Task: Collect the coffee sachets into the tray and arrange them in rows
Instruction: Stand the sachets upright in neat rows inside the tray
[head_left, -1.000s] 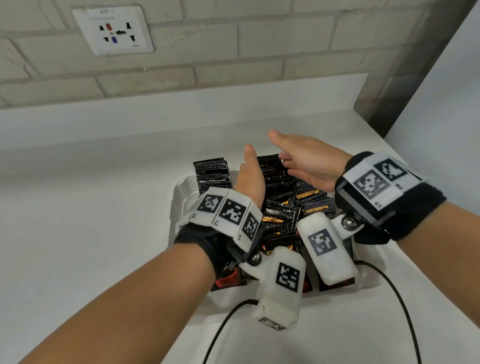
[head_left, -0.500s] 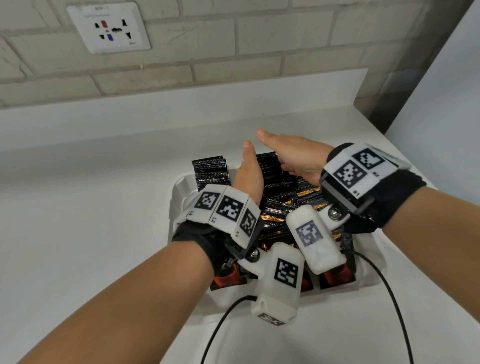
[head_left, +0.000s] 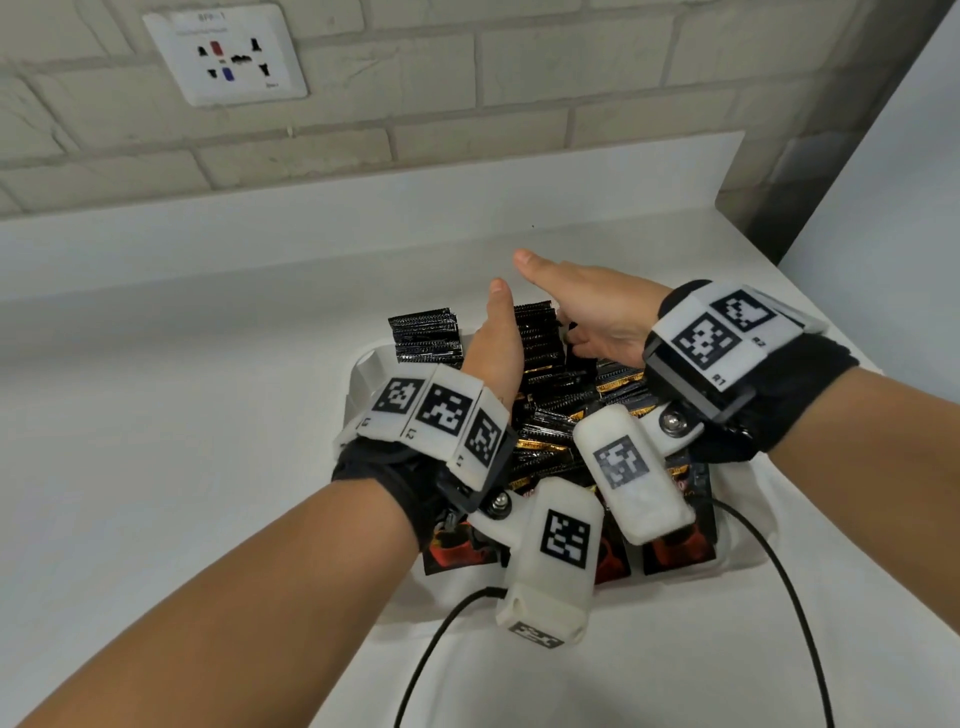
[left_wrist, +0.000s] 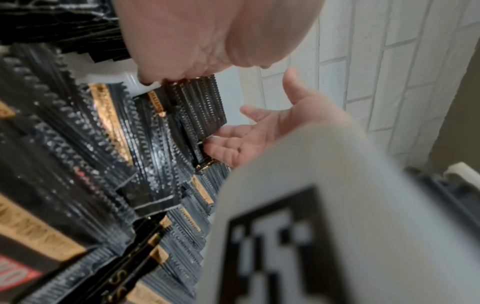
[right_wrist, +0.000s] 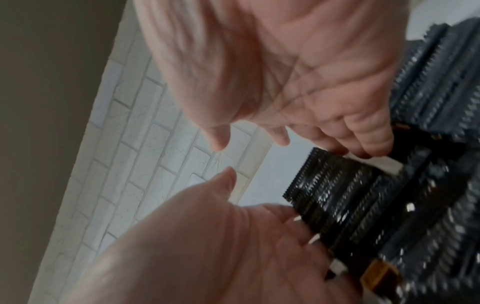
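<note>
Flanking the upright sachets (head_left: 537, 338) at the tray's (head_left: 370, 371) far end, left hand (head_left: 496, 348) and right hand (head_left: 592, 304) press flat-fingered.

Coffee sachets (head_left: 545, 415): glossy black foil, gold bands, serrated ends.
Tray (head_left: 366, 371): smooth white plastic.
Counter (head_left: 182, 415): smooth matt white.
Wall (head_left: 519, 78): rough painted brick.
Wristbands (head_left: 795, 410): black cloth.

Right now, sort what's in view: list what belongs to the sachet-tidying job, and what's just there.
Job:
coffee sachets
white tray
left hand
right hand

Just there:
wall socket
black cables
brick wall
white counter
</note>
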